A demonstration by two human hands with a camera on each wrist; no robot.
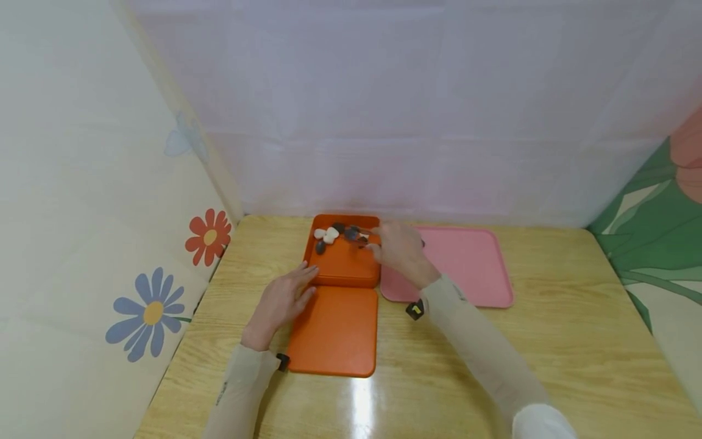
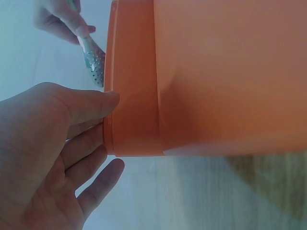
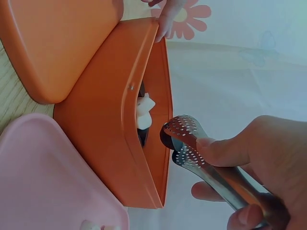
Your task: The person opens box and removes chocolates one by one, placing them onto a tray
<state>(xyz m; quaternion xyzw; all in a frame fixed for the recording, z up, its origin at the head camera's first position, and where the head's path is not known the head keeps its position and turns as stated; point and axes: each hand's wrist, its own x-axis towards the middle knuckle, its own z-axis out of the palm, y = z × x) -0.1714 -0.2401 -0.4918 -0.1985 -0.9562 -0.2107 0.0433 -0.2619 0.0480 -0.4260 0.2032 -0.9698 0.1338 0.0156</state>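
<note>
An orange box (image 1: 345, 268) stands open near the wall, with white stones (image 1: 331, 235) and dark stones (image 1: 320, 247) toward its back left. My left hand (image 1: 282, 299) rests at the box's front left corner, fingers extended, the thumb at the rim in the left wrist view. With my right hand (image 3: 259, 153) I grip metal tongs (image 3: 230, 184) with perforated ends. Between the ends, over the box in the right wrist view, sits a dark, smooth stone (image 3: 167, 140). In the head view the right hand (image 1: 406, 247) reaches over the box's right side.
A flat orange lid-like panel (image 1: 334, 332) lies directly in front of the box. To the right is a pink tray (image 1: 466, 268), partly behind my right forearm; small pale pieces (image 3: 89, 225) show on it in the right wrist view. A pale wall hanging (image 1: 351, 152) borders the table's back.
</note>
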